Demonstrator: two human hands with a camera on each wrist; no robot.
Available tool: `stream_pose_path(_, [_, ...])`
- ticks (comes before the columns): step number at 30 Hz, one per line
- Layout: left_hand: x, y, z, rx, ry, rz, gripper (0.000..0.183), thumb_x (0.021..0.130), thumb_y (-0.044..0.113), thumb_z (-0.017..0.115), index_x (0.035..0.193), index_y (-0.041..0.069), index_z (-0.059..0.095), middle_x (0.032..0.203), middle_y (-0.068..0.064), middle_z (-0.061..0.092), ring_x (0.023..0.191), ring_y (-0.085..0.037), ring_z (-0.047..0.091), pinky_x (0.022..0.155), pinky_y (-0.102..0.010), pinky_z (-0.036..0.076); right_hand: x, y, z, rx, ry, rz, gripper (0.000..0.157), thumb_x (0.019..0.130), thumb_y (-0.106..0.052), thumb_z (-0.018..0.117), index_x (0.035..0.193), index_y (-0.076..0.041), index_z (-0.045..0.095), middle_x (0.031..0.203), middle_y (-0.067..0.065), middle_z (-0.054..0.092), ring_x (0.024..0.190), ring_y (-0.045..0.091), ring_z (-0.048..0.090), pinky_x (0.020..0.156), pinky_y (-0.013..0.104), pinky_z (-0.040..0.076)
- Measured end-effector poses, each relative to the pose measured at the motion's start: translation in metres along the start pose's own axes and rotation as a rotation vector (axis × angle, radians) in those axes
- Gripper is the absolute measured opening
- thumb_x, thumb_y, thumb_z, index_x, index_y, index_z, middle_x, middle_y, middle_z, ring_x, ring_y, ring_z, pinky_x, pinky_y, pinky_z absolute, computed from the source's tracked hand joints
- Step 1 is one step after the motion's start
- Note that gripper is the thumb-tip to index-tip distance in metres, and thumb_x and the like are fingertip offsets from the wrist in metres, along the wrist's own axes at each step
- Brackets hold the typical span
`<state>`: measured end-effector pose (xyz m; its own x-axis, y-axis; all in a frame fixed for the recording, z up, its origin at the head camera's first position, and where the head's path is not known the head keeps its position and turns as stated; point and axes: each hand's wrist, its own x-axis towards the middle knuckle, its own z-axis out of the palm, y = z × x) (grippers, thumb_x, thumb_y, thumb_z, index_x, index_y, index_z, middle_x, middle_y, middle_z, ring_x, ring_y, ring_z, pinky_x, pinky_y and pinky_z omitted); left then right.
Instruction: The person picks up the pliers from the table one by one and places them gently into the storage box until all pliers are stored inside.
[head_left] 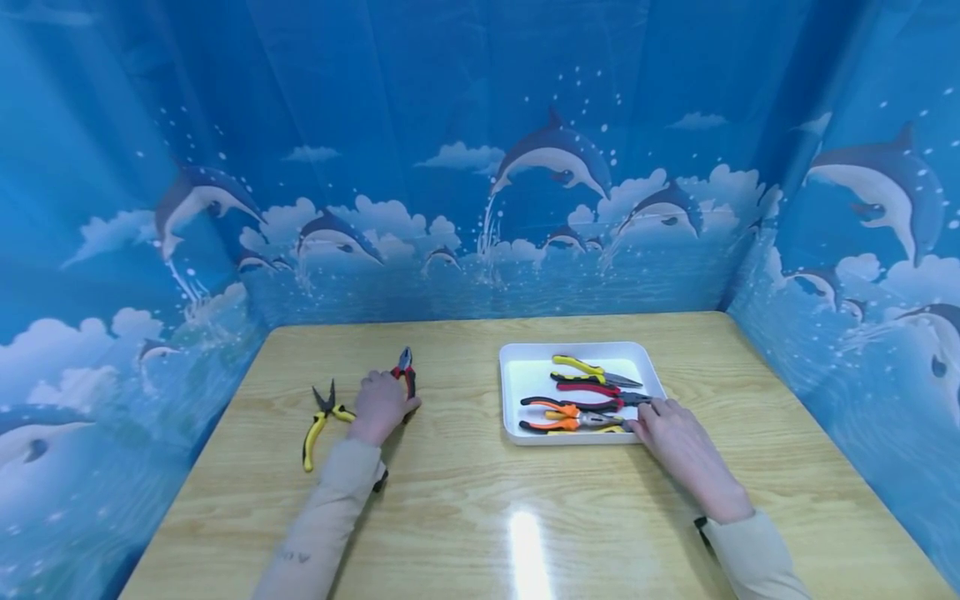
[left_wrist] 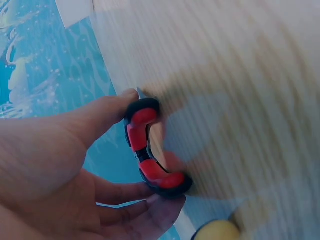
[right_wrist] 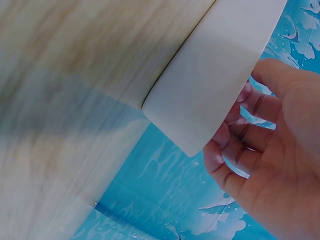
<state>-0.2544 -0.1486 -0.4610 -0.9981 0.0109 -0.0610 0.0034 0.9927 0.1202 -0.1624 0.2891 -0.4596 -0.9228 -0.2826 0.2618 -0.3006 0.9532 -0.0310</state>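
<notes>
My left hand [head_left: 381, 407] holds red-and-black pliers [head_left: 406, 379] by the handles, their jaws pointing away from me. In the left wrist view the thumb lies against one handle [left_wrist: 143, 116] and the fingers against the other, with the handles spread. Over the right rim of a white tray [head_left: 517, 362] reaches my right hand [head_left: 686, 446], fingertips at the heads of long red-and-black pliers [head_left: 592, 387] and orange-and-black pliers [head_left: 573, 421]. The tray wall [right_wrist: 200, 85] hides those fingertips in the right wrist view; I cannot tell whether they grip a tool.
Left of my left hand, yellow-and-black needle-nose pliers [head_left: 317, 429] lie spread on the wooden table [head_left: 450, 492]. Yellow-and-black long-nose pliers [head_left: 592, 369] lie at the back of the tray. A blue dolphin-print curtain [head_left: 420, 125] closes off the back and sides.
</notes>
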Motion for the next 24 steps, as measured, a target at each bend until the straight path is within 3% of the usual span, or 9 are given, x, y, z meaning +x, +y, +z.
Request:
stream_pose_path(4, [-0.003, 0.005, 0.001, -0.033, -0.008, -0.03, 0.072, 0.092, 0.05, 0.071, 0.105, -0.019, 0.056, 0.097, -0.028, 0.055, 0.091, -0.038, 0.058, 0.076, -0.048, 0.055, 0.0, 0.0, 0.0, -0.001, 0.001, -0.001, 0.019, 0.096, -0.022, 0.071, 0.094, -0.003, 0.066, 0.077, 0.002, 0.052, 0.069, 0.018, 0.043, 0.063, 0.035, 0.042])
stream_pose_path(14, [-0.003, 0.011, 0.004, -0.041, 0.051, -0.064, 0.076, 0.091, 0.053, 0.071, 0.104, -0.02, 0.056, 0.096, -0.031, 0.055, 0.09, -0.04, 0.059, 0.07, -0.049, 0.057, 0.0, 0.002, 0.001, -0.007, 0.006, 0.0, 0.02, 0.096, -0.022, 0.071, 0.093, -0.003, 0.066, 0.077, 0.002, 0.052, 0.069, 0.018, 0.043, 0.064, 0.036, 0.042])
stream_pose_path(24, [0.0, 0.01, 0.004, -0.01, 0.1, -0.074, 0.08, 0.089, 0.06, 0.069, 0.105, -0.018, 0.057, 0.099, -0.03, 0.057, 0.091, -0.039, 0.058, 0.078, -0.05, 0.054, 0.0, 0.001, 0.002, -0.002, 0.008, 0.004, 0.02, 0.095, -0.023, 0.072, 0.092, -0.004, 0.065, 0.078, 0.003, 0.053, 0.069, 0.018, 0.044, 0.064, 0.036, 0.043])
